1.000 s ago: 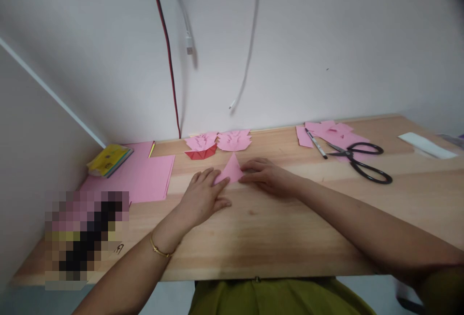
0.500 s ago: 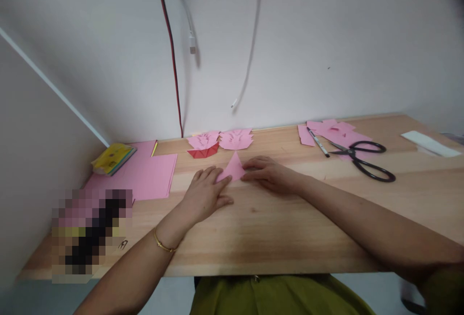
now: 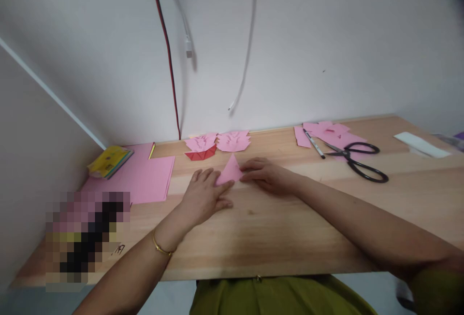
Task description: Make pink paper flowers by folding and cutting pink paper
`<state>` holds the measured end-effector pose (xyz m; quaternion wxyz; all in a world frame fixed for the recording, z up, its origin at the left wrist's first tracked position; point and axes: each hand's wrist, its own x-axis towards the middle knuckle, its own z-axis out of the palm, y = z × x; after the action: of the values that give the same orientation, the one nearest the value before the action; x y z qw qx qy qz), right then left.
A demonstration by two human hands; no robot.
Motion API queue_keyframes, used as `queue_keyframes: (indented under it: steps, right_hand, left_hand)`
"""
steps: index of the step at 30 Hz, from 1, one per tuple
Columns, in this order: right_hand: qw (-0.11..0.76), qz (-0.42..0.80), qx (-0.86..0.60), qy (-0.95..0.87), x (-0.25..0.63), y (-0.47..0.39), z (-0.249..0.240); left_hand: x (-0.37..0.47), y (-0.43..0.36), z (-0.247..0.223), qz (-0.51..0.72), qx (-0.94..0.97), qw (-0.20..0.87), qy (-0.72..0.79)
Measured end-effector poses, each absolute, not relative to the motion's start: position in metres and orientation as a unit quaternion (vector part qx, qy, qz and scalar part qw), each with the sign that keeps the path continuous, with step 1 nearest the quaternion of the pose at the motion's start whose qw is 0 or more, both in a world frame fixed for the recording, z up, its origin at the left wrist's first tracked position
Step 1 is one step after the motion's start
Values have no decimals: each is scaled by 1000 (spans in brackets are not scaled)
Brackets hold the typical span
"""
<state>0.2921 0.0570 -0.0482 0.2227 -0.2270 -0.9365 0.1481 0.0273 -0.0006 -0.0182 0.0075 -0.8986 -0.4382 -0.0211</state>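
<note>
A small pink paper (image 3: 230, 170), folded into a triangle with its point toward the wall, lies on the table between my hands. My left hand (image 3: 205, 196) is palm down with fingers apart, one fingertip on the paper's lower edge and the thumb on the wood. At the paper's right corner, the fingers and thumb of my right hand (image 3: 270, 175) close on its edge. Just behind lie two cut pink paper pieces with jagged edges, a left one (image 3: 200, 142) and a right one (image 3: 234, 141). A folded red paper piece (image 3: 201, 153) sits in front of the left one.
Pink sheets (image 3: 152, 179) and a yellow packet (image 3: 109, 161) are at the left. Black-handled scissors (image 3: 347, 152), a pen (image 3: 313, 144) and pink scraps (image 3: 328, 131) lie to the right, with a white strip (image 3: 422, 144) beyond. Cables hang along the wall, including a white one (image 3: 250, 44).
The view has shifted slightly, moving the table items a little left. Both hands stay at the folded pink paper, with hardly any change in their grip.
</note>
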Motion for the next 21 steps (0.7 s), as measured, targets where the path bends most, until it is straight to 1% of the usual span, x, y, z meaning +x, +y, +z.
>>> queue_keyframes:
  steps: [6,12,21]
  right_hand:
    - [246,183,-250,-918,293,57,-48]
    - [177,135,-275,-935,289,50,-43]
    - [188,137,-271,-934,290,51,-43]
  left_hand:
    - [28,1,-19,-37,-894,-2,-447]
    - [32,5,-25,-60,-896,-1,-439]
    - [20,2,-13,-54,-889,-1,-454]
